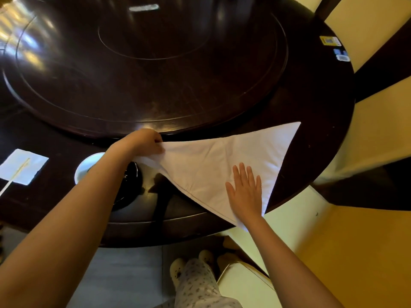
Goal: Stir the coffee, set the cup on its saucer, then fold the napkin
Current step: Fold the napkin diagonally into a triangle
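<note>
A white cloth napkin (pixel 224 158) lies folded into a triangle on the dark round table (pixel 311 112), one point toward the far right, one at the near table edge. My left hand (pixel 146 141) pinches its left corner and holds it slightly lifted. My right hand (pixel 245 190) rests flat, fingers spread, on the napkin's near part. A white cup (pixel 85 166) sits under my left forearm, mostly hidden, beside a dark saucer (pixel 131 187) that is also partly covered by the arm.
A raised turntable (pixel 142 63) fills the table's middle. At the left lies a small white paper napkin (pixel 23 166) with a thin stirrer stick (pixel 13 181) across it. Stickers (pixel 330 41) sit at the far right rim. Chairs stand around; my legs are below the table edge.
</note>
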A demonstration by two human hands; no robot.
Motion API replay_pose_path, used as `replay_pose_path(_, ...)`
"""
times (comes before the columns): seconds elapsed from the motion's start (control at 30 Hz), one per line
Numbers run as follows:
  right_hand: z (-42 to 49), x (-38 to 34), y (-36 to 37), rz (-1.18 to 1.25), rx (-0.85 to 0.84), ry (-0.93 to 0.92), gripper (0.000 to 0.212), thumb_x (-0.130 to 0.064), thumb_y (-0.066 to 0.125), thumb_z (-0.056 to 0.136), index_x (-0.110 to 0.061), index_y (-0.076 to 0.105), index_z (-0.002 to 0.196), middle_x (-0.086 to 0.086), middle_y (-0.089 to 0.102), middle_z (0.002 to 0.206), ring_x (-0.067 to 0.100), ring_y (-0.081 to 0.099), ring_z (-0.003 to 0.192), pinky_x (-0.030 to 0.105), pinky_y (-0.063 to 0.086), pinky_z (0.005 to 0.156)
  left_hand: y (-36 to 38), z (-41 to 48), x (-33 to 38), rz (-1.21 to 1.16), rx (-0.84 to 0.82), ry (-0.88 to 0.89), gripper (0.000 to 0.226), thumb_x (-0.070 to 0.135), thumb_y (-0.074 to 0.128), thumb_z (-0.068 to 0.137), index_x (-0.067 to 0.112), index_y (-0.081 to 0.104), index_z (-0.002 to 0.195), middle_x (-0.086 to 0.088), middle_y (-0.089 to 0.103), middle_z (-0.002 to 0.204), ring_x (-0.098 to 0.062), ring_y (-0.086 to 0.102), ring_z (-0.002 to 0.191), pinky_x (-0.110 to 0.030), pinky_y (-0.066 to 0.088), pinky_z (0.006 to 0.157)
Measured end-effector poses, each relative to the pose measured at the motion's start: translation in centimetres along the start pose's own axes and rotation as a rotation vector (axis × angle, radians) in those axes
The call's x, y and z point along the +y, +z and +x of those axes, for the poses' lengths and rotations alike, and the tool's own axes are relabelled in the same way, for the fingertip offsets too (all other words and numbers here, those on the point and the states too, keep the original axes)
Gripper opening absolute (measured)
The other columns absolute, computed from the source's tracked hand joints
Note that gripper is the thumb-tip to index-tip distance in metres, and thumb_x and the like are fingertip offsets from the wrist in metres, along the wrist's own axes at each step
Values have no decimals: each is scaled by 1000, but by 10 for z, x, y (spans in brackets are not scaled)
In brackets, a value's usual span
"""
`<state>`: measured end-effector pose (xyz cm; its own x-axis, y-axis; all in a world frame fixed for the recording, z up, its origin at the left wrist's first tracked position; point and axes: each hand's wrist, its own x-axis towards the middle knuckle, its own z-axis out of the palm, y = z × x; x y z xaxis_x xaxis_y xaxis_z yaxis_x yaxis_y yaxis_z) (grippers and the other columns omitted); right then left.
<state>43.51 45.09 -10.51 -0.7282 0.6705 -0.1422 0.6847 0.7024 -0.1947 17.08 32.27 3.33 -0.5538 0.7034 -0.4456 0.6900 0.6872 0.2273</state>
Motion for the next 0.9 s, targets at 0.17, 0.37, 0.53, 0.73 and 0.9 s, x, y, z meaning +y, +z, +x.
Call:
replay_pose_path(0.17, -7, -21, 1, 127, 1, 120, 57, -44, 21, 98, -20, 8, 148, 2, 1, 159, 20, -3, 146, 42, -6, 116, -11, 3, -8, 39, -1, -28, 20, 30, 63, 84, 12, 68, 92, -4, 57, 84, -22, 53, 80, -29, 38, 70)
replay_pose_path(0.37, 37, -3, -20, 90, 38, -175, 48, -26, 26, 100, -20, 18, 147, 5, 11, 159, 23, 6, 146, 41, 7, 117, -12, 11, -13, 22, 97, -24, 17, 25, 67, 81, 16, 69, 95, -3, 58, 90, -19, 51, 82, -33, 45, 73)
replay_pose_path(0.53, 74, 14, -14, -67, -103, -383, 51, -39, 23, 99, -28, 11, 148, -3, 6, 159, 16, 1, 146, 39, 0, 117, -7, 13, -13, 38, 120, -71, 20, 14, 63, 80, 14, 70, 99, -2, 54, 85, -20, 50, 79, -32, 43, 69)
replay_pose_path(0.73, 85, 51, -20, -50, 53, -177, 50, -35, 28, 99, -20, 21, 146, 2, 18, 157, 23, 13, 145, 44, 11, 116, -1, 12, -15, 14, 160, -116, 19, 7, 59, 81, 10, 70, 96, -4, 54, 82, -21, 49, 77, -32, 40, 67)
replay_pose_path(0.9, 104, 89, -36, -26, 28, 53, 53, -39, 24, 99, -20, 14, 148, 4, 10, 159, 25, 5, 146, 48, 6, 118, -2, 14, -12, -24, 203, -149, 17, 7, 58, 81, 7, 70, 93, -11, 62, 88, -25, 53, 76, -32, 42, 65)
